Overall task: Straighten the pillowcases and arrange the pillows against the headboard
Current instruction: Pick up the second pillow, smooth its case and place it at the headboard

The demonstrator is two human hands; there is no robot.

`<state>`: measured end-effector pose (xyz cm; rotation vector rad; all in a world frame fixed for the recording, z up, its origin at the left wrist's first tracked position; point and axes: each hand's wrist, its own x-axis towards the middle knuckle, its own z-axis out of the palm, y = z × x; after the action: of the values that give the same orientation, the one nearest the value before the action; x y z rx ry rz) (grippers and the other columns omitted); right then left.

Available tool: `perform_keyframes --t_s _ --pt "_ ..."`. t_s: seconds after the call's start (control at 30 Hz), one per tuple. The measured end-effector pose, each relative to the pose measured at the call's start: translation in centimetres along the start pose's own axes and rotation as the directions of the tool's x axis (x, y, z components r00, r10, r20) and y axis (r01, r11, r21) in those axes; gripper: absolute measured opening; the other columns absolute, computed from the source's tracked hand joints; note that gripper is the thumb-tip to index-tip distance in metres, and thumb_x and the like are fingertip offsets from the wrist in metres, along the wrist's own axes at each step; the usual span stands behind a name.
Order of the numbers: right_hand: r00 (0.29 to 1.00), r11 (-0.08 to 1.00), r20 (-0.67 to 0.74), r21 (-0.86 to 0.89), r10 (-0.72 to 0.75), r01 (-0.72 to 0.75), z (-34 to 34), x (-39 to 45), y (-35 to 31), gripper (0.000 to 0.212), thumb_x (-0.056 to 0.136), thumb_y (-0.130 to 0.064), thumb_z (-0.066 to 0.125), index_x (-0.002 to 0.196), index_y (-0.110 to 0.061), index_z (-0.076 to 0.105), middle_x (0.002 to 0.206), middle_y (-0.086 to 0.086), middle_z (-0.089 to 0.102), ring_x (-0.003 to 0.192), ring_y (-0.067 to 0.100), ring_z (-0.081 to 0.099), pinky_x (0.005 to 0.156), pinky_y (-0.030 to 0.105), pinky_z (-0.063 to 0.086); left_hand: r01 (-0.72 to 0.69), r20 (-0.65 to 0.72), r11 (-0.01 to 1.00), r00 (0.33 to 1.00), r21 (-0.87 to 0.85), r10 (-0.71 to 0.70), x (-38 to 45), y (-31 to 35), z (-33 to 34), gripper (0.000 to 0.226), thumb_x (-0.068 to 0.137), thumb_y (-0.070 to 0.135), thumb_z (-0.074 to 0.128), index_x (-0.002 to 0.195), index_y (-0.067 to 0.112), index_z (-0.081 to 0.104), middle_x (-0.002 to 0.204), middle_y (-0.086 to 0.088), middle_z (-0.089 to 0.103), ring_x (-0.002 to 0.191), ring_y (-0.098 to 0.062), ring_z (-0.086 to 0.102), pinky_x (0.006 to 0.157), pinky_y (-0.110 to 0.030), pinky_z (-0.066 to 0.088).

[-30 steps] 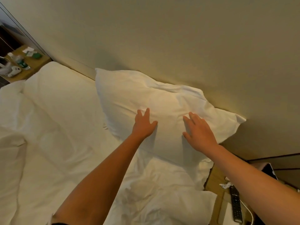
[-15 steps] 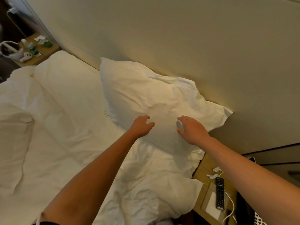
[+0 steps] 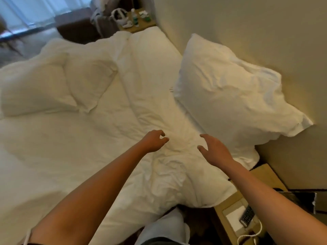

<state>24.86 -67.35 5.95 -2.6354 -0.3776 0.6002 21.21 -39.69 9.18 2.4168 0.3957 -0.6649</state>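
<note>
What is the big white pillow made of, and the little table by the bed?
The pillow looks like soft white woven cloth, probably cotton, matte: it creases and wrinkles and slumps against the wall. The bedside table looks like pale wood or wood-look board, smooth with flat, straight edges; real wood or laminate cannot be told.

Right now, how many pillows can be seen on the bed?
2: one pillow leans against the headboard; another pillow lies far left on the duvet. More may be hidden.

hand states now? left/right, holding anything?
Left hand: open, fingers loosely curled, holding nothing, over the duvet.
Right hand: open, empty, short of the pillow.
</note>
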Motion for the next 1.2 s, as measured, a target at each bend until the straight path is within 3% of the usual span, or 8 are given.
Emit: perform_keyframes --t_s 0.3,0.47,0.63,0.77,0.97,1.2 --pt "0.939 0.966 0.231 0.023 -0.256 0.257 12.7 -5.3 -13.6 0.058 0.101 -0.048 0.055 0.153 -0.026 0.041 0.150 0.005 0.054 0.136 0.027 0.052 0.106 0.043 0.047 0.320 -0.027 0.942 0.945 -0.100 -0.325 -16.3 -18.1 1.5 0.052 0.101 0.048 0.054 0.139 0.013 0.057 0.147 -0.012 0.053 0.132 -0.029 0.052 0.101 -0.037 0.043" --pt "0.878 0.922 0.293 0.034 -0.378 0.385 18.0 -7.0 -23.4 0.054 0.101 -0.046 0.056 0.150 -0.026 0.043 0.146 0.003 0.058 0.131 0.025 0.056 0.099 0.040 0.047 0.410 -0.065 0.883 0.899 -0.227 -0.434 -23.5 -27.3 0.3 0.051 0.100 0.050 0.053 0.137 0.015 0.057 0.145 -0.010 0.054 0.131 -0.026 0.052 0.094 -0.033 0.041" --pt "0.816 0.876 0.348 0.030 -0.461 0.482 24.6 -8.2 -34.6 0.053 0.100 -0.046 0.058 0.148 -0.027 0.046 0.144 0.000 0.059 0.131 0.022 0.057 0.097 0.037 0.047 0.460 -0.101 0.807 0.844 -0.371 -0.527 -29.8 -38.5 -1.3 0.052 0.100 0.050 0.053 0.139 0.016 0.056 0.150 -0.008 0.050 0.133 -0.026 0.051 0.098 -0.033 0.042" --pt "0.775 0.843 0.407 -0.019 -0.484 0.537 31.1 -8.8 -44.4 0.053 0.101 -0.045 0.059 0.149 -0.025 0.046 0.145 0.002 0.057 0.133 0.022 0.054 0.100 0.038 0.047 0.487 -0.107 0.744 0.801 -0.457 -0.589 -33.9 -49.5 -3.6 0.052 0.101 0.048 0.052 0.140 0.015 0.055 0.148 -0.008 0.053 0.131 -0.026 0.054 0.100 -0.036 0.045" --pt "0.749 0.823 0.479 -0.089 -0.458 0.560 40.4 -9.1 -58.0 0.054 0.101 -0.044 0.059 0.149 -0.024 0.046 0.144 0.003 0.057 0.133 0.022 0.053 0.101 0.037 0.046 0.502 -0.099 0.642 0.739 -0.580 -0.667 -38.0 -65.1 -7.5 0.044 0.101 0.044 0.053 0.132 0.014 0.060 0.139 -0.009 0.058 0.121 -0.025 0.057 0.086 -0.032 0.044" --pt "0.746 0.822 0.521 -0.135 -0.416 0.553 49.4 -8.0 -68.7 0.058 0.099 -0.043 0.062 0.150 -0.023 0.043 0.143 0.006 0.056 0.133 0.025 0.052 0.100 0.039 0.047 0.530 -0.076 0.511 0.640 -0.677 -0.765 -38.7 -78.8 -8.7 0.046 0.100 0.046 0.053 0.131 0.013 0.059 0.138 -0.011 0.059 0.121 -0.028 0.058 0.094 -0.036 0.048"
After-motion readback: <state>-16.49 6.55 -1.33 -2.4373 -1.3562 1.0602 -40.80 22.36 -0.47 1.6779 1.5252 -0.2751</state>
